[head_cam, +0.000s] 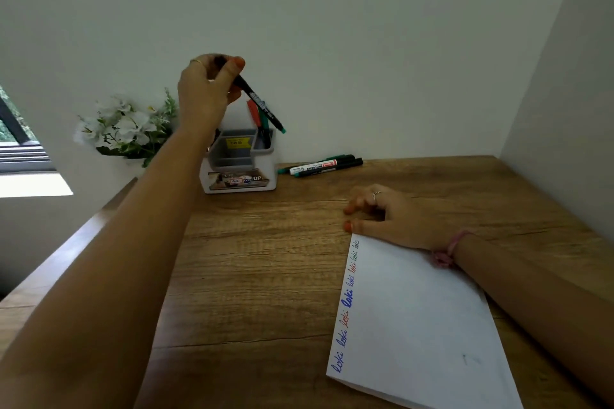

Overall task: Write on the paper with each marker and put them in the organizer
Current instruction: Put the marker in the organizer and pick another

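Holding the black marker (262, 104) pinched in my left hand (206, 93), I see its long axis slant down and right from the fingers (232, 68), green tip just above the organizer (239, 159) rear slot. My right hand (388, 216) rests loosely curled on the bench (265, 259) beside the paper (415, 325), grasping nothing.

Bare arms, orange-painted nails, rings on both hands, a pink wristband (448, 251).
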Demonstrator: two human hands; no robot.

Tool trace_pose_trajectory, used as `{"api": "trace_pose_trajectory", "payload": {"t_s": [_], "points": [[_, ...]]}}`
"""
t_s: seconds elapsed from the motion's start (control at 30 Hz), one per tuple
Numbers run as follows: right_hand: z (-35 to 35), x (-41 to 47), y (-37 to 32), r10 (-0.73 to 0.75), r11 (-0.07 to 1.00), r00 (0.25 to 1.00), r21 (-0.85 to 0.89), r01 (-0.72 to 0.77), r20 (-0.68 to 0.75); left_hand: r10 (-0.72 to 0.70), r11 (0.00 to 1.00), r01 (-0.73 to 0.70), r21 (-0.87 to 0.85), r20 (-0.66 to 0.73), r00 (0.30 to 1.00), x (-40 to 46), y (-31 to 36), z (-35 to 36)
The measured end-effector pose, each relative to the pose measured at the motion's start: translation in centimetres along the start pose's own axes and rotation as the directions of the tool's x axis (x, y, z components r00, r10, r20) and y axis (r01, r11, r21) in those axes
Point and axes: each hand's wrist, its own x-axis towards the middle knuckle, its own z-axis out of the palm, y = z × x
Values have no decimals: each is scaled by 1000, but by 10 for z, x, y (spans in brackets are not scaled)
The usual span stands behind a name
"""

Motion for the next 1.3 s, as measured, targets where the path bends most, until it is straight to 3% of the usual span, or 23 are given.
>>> {"api": "trace_pose_trajectory", "payload": {"t_s": [0.1, 0.2, 0.43, 0.6, 0.7, 0.83, 0.9, 1.0, 1.07, 1.13, 1.23, 1.3], "points": [[2, 0, 2, -21, 1000, 1000, 8, 21, -9, 113, 988, -100, 119, -100, 989, 5, -6, 0], [2, 1, 2, -22, 999, 1000, 27, 22, -4, 149, 973, -127, 194, -102, 984, 9, -14, 6], [2, 3, 7, -38, 999, 999, -1, 38, -21, 92, 926, -91, 366, 14, 996, 7, -40, 29], [2, 4, 11, -30, 999, 1000, -18, 30, -5, -43, 918, 25, 395, 36, 998, 6, -57, 35], [2, 5, 12, -23, 999, 1000, -24, 23, 4, -40, 875, 18, 484, 35, 999, 6, -60, 35], [3, 6, 12, -21, 1000, 1000, -7, 21, -2, 49, 803, -49, 594, 16, 999, 1, -55, 37], [2, 6, 12, -25, 1000, 1000, -10, 25, 1, 174, 760, -160, 629, 40, 984, -5, -48, 40], [2, 4, 8, -39, 999, 999, 26, 39, 4, 305, 651, -427, 628, 299, 904, -22, -38, 60], [2, 4, 6, -46, 999, 999, 21, 46, -4, 231, 591, -532, 606, 504, 832, -38, -41, 79], [2, 3, 6, -47, 999, 999, -3, 47, -13, 95, 543, -551, 634, 605, 790, -58, -56, 96], [3, 4, 9, -55, 998, 998, -34, 55, -22, -68, 436, -522, 733, 605, 793, -77, -81, 106], [3, 5, 10, -54, 998, 998, -31, 54, -25, -100, 361, -520, 774, 587, 804, -81, -88, 105]]}}
